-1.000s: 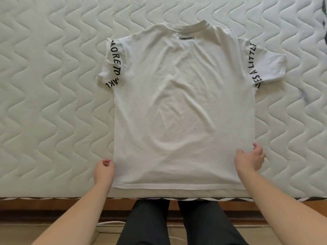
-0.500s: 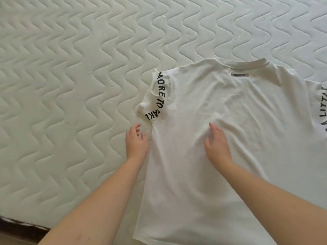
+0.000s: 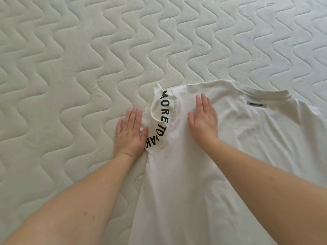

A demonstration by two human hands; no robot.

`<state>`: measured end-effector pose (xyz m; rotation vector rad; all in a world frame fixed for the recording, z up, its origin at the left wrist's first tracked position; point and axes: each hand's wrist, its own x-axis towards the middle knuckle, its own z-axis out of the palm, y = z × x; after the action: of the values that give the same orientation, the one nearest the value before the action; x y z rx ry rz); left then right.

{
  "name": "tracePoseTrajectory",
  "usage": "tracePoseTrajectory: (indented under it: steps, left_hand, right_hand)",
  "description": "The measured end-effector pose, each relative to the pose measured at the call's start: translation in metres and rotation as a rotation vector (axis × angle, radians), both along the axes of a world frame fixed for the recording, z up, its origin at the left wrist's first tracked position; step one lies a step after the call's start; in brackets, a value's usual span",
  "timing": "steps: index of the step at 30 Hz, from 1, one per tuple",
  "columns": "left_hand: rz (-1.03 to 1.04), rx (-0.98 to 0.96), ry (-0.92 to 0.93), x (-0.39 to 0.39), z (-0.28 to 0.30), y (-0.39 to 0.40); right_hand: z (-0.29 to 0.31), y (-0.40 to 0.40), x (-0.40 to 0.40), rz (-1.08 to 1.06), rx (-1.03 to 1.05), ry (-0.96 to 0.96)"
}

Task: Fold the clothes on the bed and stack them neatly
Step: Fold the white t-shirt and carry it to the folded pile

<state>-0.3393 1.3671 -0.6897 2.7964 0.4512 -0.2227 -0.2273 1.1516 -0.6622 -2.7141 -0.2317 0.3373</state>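
T-shirt [image 3: 203, 174], white, lies spread flat on the quilted bed [image 3: 70, 68]. Your left hand [image 3: 130, 133] rests with straight fingers on its crumpled sleeve [image 3: 159, 119], seemingly half on the mattress; your right hand [image 3: 203, 119] presses flat by the shoulder.

White quilted mattress [image 3: 70, 68], wavy stitched pattern
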Motion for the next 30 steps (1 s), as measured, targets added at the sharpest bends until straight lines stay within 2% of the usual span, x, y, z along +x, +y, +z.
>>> tracePoseTrajectory:
  steps: [5, 11, 16, 18, 22, 24, 26, 28, 30]
  left_hand:
    - [-0.014, 0.08, -0.098, -0.001, -0.022, 0.002]
    - [-0.027, 0.048, -0.123, 0.0, -0.006, -0.002]
    - [0.143, -0.311, -0.232, 0.036, 0.026, 0.011]
    - [0.024, -0.324, -0.149, 0.069, 0.037, 0.018]
    - [-0.277, -0.242, 0.156, 0.135, 0.042, 0.03]
    - [-0.365, -0.231, 0.201, 0.148, 0.044, 0.032]
    - [-0.289, -0.407, 0.151, 0.144, 0.05, 0.035]
    - [-0.07, -0.65, 0.097, 0.126, 0.057, 0.042]
    - [0.132, -0.726, 0.031, 0.103, 0.06, 0.055]
  right_hand:
    - [-0.026, 0.007, 0.022, 0.067, -0.201, -0.035]
    - [-0.038, 0.009, 0.02, 0.047, -0.23, -0.073]
    - [-0.04, 0.011, 0.02, 0.036, -0.241, -0.064]
    - [-0.04, 0.011, 0.02, 0.034, -0.25, -0.07]
    - [-0.041, 0.011, 0.02, 0.028, -0.257, -0.081]
    - [-0.042, 0.011, 0.02, 0.027, -0.257, -0.088]
    - [-0.042, 0.01, 0.021, 0.026, -0.252, -0.088]
    - [-0.042, 0.01, 0.02, 0.027, -0.249, -0.094]
    - [-0.042, 0.009, 0.019, 0.027, -0.241, -0.099]
